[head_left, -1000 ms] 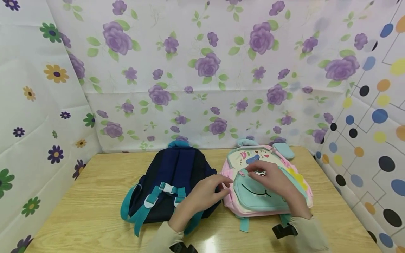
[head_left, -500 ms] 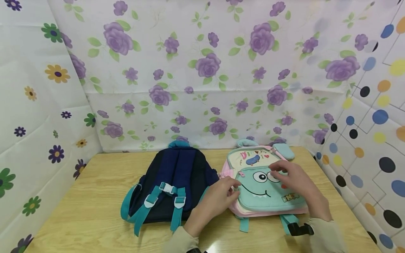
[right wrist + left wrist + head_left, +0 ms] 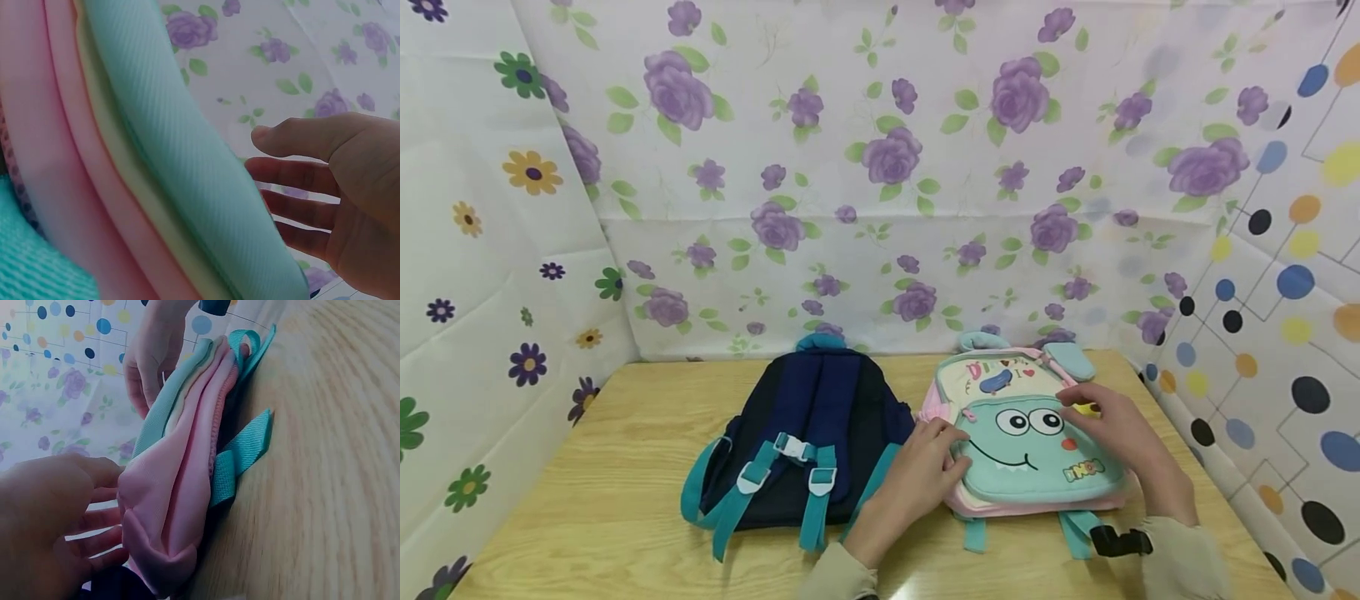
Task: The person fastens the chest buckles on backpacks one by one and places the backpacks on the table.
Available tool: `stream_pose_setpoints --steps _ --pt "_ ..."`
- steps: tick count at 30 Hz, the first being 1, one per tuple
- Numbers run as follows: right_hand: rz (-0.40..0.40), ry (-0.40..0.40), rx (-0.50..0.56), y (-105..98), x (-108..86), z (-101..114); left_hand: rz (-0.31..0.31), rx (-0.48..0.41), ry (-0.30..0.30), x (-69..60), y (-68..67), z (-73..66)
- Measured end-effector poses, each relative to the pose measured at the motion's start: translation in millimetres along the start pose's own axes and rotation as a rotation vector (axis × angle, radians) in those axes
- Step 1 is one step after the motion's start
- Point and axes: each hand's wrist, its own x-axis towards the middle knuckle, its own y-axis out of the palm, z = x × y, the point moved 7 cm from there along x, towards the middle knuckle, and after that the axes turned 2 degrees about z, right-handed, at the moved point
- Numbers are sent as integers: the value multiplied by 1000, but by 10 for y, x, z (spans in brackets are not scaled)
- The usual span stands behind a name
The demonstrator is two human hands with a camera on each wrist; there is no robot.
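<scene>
A child's backpack (image 3: 1015, 475) lies face up on the table at the right. Its teal front pocket has a cartoon face, and its sides are pink. My left hand (image 3: 925, 468) rests at its left side, fingertips against the pink fabric; the left wrist view shows the loosely bent fingers beside the backpack (image 3: 165, 487). Over the upper right edge is my right hand (image 3: 1116, 425), thumb and fingers apart. In the right wrist view, these fingers (image 3: 303, 209) reach along the teal pocket edge (image 3: 187, 156) without gripping it. The far fingertips are partly hidden behind it.
To the left lies a dark navy backpack (image 3: 797, 400), straps up, with teal webbing and white buckles; it nearly touches the pink one. Both sit on a wooden table (image 3: 595, 483). Patterned cloth walls (image 3: 850, 167) close off the back and sides.
My right hand has moved right, from the pocket's upper left corner across the cartoon eyes to the right edge. My left hand has shifted right and slightly forward onto the backpack's left side.
</scene>
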Motion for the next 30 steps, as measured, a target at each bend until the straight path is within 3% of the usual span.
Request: stream_pose_setpoints --steps 5,15,23,30 --pt "14 33 -1 49 -1 -129 51 -3 -37 -5 85 37" --pt "10 55 -12 37 -32 -398 82 13 -96 0 139 54" --pt "117 184 19 129 -66 -569 77 30 -100 11 160 57" --pt "140 184 13 144 -75 -576 55 34 -87 -10 169 53"
